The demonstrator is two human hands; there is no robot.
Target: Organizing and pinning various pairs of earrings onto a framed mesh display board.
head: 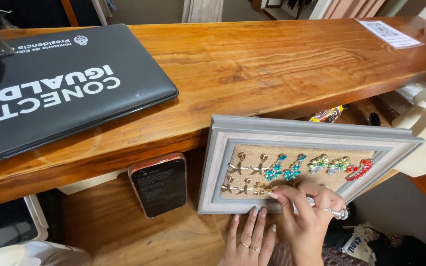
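We pinched a small gold earring on the burlap board of the grey frame with our right hand; at seven o'clock of it, our left hand lay spread, fingertips touching the frame's lower edge. A phone stood at nine o'clock.

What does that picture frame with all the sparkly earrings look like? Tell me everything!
The frame is grey, wood-looking and rectangular, with a tan burlap-like backing. It leans tilted against the wooden counter on a lower wooden surface. Pairs of earrings hang on it: gold starfish, blue, pale rainbow-coloured and red. The left hand touches its bottom edge; the right hand pinches at the lower row of earrings. A phone stands beside it.
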